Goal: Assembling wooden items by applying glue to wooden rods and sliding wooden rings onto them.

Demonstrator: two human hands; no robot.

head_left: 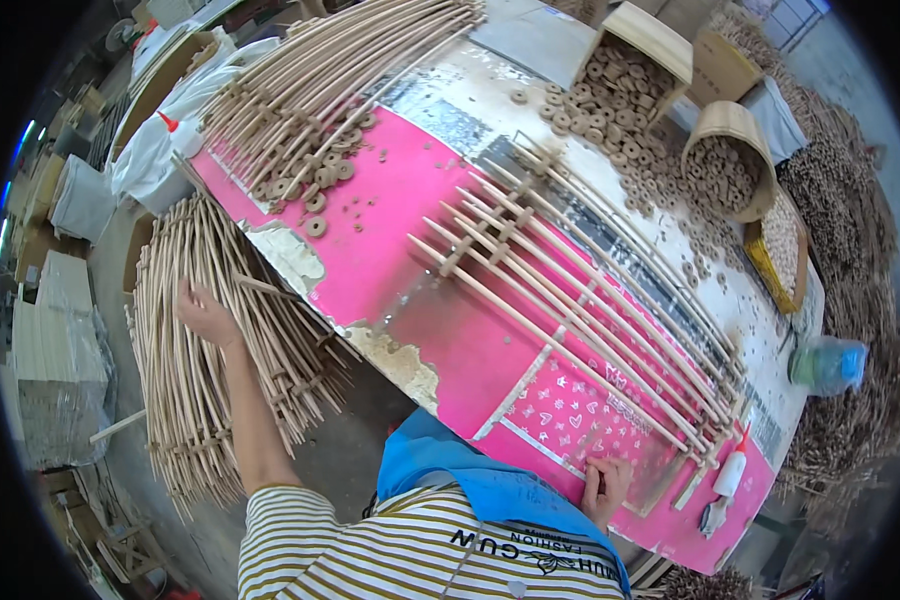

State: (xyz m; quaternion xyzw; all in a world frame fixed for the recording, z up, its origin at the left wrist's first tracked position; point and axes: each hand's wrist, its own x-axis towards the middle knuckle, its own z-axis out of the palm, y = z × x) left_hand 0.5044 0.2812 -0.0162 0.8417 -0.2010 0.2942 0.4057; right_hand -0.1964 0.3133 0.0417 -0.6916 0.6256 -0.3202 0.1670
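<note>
Head view is showing my right hand [606, 484] resting nearest me on the pink table [390, 230], fingers curled loosely, gripping nothing, just below the near ends of the rod frame [570, 310], whose long axis is running up and away from those fingertips. Farther out, my left hand [206, 314] is reaching to the stack of rod frames [200, 400]; I cannot tell whether its fingers are closing on a rod.

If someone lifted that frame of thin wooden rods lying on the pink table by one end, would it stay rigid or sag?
The rod frame would probably flex somewhat: its rods are long and thin, already curved. The short crosspieces joining them should keep it moving as one piece. It likely feels light for its size, being mostly gaps. The right hand rests near its lower end on the pink table.
</note>
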